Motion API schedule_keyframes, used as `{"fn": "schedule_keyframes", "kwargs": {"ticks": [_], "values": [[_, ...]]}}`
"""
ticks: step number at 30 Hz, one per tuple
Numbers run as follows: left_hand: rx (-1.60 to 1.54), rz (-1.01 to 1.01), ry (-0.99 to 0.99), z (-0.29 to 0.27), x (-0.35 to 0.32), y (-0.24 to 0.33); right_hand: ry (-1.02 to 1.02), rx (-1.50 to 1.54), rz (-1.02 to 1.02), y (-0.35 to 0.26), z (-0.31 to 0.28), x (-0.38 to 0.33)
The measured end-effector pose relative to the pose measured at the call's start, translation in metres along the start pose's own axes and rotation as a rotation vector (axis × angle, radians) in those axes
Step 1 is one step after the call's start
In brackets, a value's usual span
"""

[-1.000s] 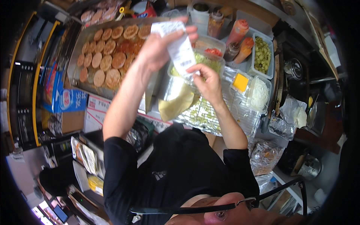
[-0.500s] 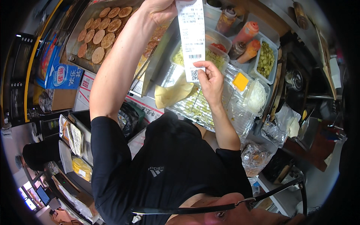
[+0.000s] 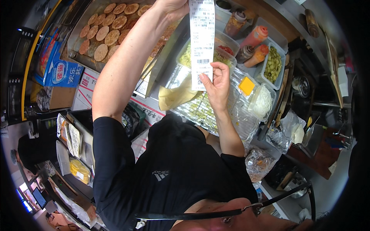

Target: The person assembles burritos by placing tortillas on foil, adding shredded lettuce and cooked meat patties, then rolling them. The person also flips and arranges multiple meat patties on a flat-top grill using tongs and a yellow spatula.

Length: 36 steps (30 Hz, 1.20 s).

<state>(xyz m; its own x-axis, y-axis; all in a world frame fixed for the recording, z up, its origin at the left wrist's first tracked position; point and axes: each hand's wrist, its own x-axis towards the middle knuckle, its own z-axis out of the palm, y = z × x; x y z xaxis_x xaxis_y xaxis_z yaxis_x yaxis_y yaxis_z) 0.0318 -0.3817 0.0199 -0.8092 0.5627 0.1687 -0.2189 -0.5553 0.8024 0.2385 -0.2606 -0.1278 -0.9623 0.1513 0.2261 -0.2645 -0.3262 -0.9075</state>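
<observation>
Above the foil-covered tray [image 3: 180,75], a long white paper receipt [image 3: 202,42] stretches, its lower end pinched between thumb and fingers of the right hand [image 3: 219,85], its top meeting the left hand [image 3: 175,8], whose cropped fingers hide their grip.

Receipt [image 3: 202,38] right of patties [image 3: 112,37]
</observation>
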Motion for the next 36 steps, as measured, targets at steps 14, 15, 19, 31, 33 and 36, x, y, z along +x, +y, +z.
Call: {"fn": "schedule_keyframes", "kwargs": {"ticks": [14,15,19,31,33,36], "values": [[-0.046,0.13,0.019,-0.011,-0.006,-0.021,-0.051,-0.023,0.403,-0.005,-0.005,0.008],[-0.061,0.135,0.125,0.004,-0.009,-0.021,-0.009,-0.026,0.392,-0.003,-0.005,0.009],[0.261,0.018,0.065,0.009,-0.024,-0.038,0.085,-0.007,0.349,0.0,0.008,0.007],[-0.312,0.052,-0.183,-0.004,-0.008,-0.039,0.064,-0.181,0.182,0.01,-0.01,0.014],[-0.208,0.097,-0.288,-0.005,-0.006,-0.034,0.018,-0.254,0.164,0.003,-0.024,0.029],[-0.022,0.174,0.116,0.045,-0.021,-0.022,0.225,-0.337,0.079,-0.026,-0.045,0.07]]}}
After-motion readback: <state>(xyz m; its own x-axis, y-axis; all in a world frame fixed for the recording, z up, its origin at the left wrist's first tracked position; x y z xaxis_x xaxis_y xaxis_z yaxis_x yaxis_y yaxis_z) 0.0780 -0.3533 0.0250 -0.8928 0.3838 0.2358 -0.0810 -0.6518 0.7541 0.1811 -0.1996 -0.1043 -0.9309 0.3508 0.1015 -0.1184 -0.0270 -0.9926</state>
